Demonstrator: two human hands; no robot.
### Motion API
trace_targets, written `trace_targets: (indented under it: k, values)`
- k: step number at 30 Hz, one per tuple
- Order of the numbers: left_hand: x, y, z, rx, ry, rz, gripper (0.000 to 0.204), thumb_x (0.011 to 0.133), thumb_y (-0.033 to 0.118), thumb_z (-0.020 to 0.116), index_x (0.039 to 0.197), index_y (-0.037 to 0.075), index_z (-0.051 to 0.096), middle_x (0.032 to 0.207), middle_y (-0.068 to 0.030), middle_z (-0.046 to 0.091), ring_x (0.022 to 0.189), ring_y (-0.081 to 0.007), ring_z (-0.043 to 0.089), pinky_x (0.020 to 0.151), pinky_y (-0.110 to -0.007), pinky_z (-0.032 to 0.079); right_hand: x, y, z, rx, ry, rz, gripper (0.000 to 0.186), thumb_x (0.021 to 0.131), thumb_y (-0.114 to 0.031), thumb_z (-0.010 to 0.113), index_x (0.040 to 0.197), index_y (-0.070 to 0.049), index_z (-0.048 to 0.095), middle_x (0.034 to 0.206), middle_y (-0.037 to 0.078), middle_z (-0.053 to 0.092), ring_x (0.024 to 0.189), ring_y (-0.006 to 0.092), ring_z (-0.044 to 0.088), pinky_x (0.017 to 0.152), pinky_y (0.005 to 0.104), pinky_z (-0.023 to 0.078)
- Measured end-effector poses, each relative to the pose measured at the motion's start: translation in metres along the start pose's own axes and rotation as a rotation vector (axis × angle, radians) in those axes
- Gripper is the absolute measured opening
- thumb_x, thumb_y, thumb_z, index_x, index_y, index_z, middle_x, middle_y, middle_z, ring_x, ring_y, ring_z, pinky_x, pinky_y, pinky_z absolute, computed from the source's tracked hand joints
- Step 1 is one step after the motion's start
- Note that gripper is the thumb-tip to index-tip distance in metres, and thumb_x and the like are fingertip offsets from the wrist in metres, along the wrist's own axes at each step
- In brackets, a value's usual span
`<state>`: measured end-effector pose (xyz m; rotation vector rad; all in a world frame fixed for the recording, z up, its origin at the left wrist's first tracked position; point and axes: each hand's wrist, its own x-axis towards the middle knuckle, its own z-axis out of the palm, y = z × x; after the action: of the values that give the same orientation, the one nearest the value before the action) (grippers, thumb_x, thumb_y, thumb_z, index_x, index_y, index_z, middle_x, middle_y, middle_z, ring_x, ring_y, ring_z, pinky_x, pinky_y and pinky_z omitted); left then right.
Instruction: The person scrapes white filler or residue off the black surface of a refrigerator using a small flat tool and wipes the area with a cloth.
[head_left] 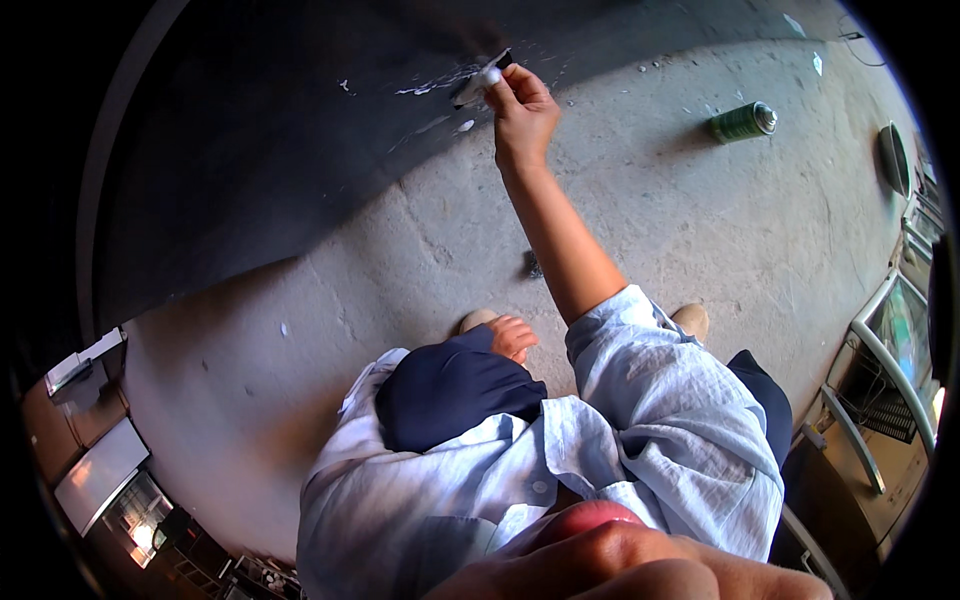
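Note:
My right hand [524,115] is raised at the top middle, pinching a small flat dark scraper [463,92] with white material on it against a large dark panel [250,140]. White smears and flakes mark the panel around the scraper. My left hand [510,338] rests at my knee, fingers loosely curved, with nothing visible in it. A green spray can [742,122] lies on its side on the concrete floor [420,250], to the right of my raised hand.
A small dark object [533,265] is on the floor below my right forearm. A dark round bowl-like item [894,160] stands at the far right, above assorted metal frames and wires [880,380]. White-topped boards and clutter [100,470] line the lower left edge.

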<state>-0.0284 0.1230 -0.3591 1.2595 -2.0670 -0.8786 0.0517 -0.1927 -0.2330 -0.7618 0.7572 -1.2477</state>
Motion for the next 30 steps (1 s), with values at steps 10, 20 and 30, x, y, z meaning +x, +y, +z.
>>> trace_targets:
  k: [10, 20, 30]
  values:
    - [0.002, 0.001, 0.004, -0.043, 0.085, 0.006, 0.025, 0.072, 0.012, 0.063, 0.096, 0.010, 0.065, 0.088, -0.0097, 0.061, 0.086, -0.0305, 0.060, 0.077, -0.043, 0.047, -0.029, -0.003, 0.031, -0.020, -0.102, -0.054, 0.011, 0.094, -0.004, 0.074, 0.104, 0.001, 0.071, 0.091, 0.001, 0.071, 0.079, 0.0079, 0.065, 0.074, 0.0232, 0.054]
    - [-0.007, -0.009, 0.016, 0.042, 0.085, 0.035, 0.026, 0.075, 0.015, 0.066, 0.101, 0.011, 0.065, 0.092, -0.0083, 0.062, 0.089, -0.0292, 0.061, 0.077, -0.043, 0.048, -0.059, -0.019, 0.068, 0.035, -0.084, -0.013, 0.010, 0.094, -0.005, 0.074, 0.101, 0.001, 0.070, 0.089, 0.000, 0.070, 0.077, 0.0076, 0.064, 0.071, 0.0233, 0.053]
    - [-0.009, -0.009, 0.025, 0.047, 0.142, 0.024, 0.025, 0.073, 0.014, 0.066, 0.097, 0.010, 0.067, 0.093, -0.0084, 0.064, 0.089, -0.0296, 0.062, 0.077, -0.044, 0.048, -0.078, -0.054, 0.108, 0.048, -0.198, -0.090, 0.011, 0.093, -0.006, 0.076, 0.099, 0.001, 0.069, 0.089, 0.002, 0.071, 0.075, 0.0090, 0.066, 0.070, 0.0231, 0.054]
